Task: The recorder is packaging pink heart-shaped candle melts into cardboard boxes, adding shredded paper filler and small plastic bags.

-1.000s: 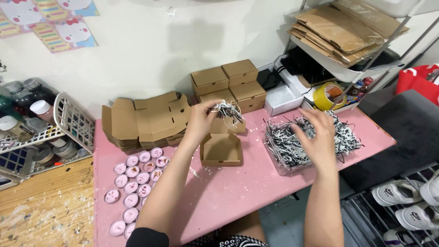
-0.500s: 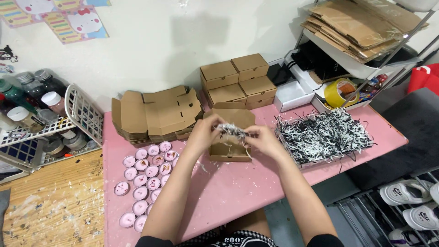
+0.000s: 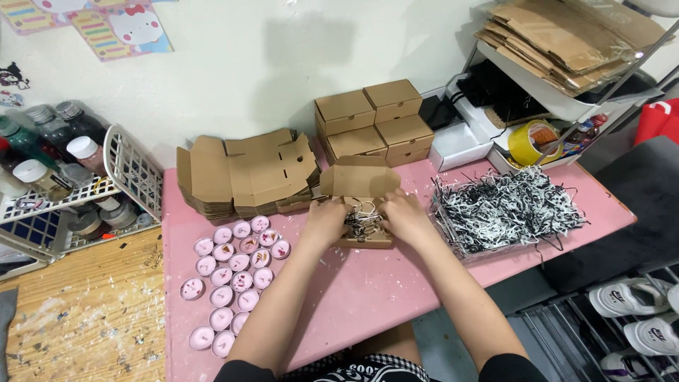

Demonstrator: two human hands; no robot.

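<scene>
Both hands sit at a small open cardboard box [image 3: 362,212] near the middle of the pink tabletop [image 3: 368,297]. Left hand [image 3: 327,221] has fingers curled loosely on the box's left edge; right hand [image 3: 399,216] curls on its right side, fingertips pressing black-and-white shredded paper [image 3: 362,219] inside the box. Neither is clamped tight. Fingertips are partly hidden by the shreds; box bottom not visible. A clear tray of shredded filler [image 3: 506,209] lies just right; pink tealight candles [image 3: 237,272] left.

Box floor [image 3: 364,237] under shredded paper [image 3: 361,219]
</scene>
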